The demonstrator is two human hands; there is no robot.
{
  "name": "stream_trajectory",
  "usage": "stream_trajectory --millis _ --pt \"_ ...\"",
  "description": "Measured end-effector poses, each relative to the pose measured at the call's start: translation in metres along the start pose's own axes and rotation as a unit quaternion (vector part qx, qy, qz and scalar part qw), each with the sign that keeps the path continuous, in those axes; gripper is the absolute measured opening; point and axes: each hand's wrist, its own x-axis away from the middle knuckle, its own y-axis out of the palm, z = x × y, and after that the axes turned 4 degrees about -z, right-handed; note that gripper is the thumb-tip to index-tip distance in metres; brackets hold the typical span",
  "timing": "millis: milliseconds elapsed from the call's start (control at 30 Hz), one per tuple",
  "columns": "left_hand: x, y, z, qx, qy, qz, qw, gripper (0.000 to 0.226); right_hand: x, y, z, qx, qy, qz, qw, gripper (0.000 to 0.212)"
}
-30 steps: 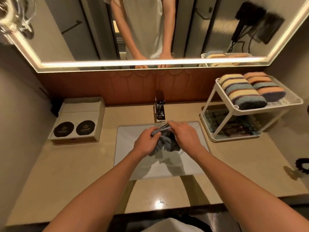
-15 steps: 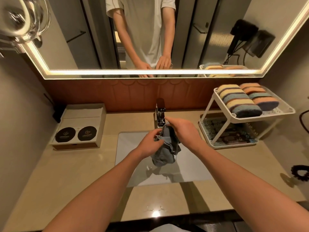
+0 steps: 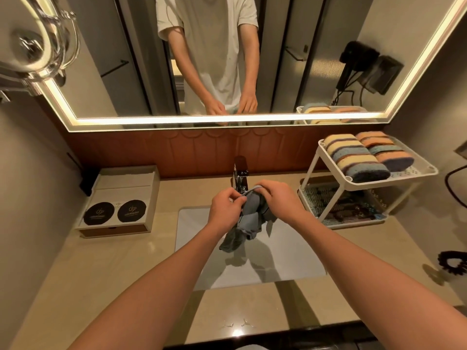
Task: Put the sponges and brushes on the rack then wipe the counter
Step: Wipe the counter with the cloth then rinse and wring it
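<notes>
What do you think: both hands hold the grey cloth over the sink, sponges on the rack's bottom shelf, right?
No: the head view shows the sponges on the top shelf of the rack. The left hand and right hand do hold the grey cloth over the sink.

A wide mirror (image 3: 316, 46) with a glowing edge strip (image 3: 177, 120) hung on the far wall. Below it ran brown panelling (image 3: 113, 152), with grey walls (image 3: 30, 185) left and right.

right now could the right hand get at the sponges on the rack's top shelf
Probably yes: open air lies between right hand and sponges, though it is pinching the grey cloth.
</notes>
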Motion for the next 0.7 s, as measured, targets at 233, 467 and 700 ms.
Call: stream_trajectory --millis 233,467,700 --pt "-0.013 0.001 0.014 0.187 -0.092 0.069 0.976 0.01 0.007 0.0 -0.015 -0.257 0.106 -0.038 0.96 0.025" --pt "0.001 0.01 0.004 0.332 -0.212 -0.042 0.918 0.067 0.004 0.016 -0.034 -0.397 0.21 -0.017 0.893 0.037" --pt "0.028 0.016 0.011 0.041 -0.059 -0.103 0.992 0.058 0.0 0.019 -0.035 -0.516 0.26 -0.038 0.815 0.043"
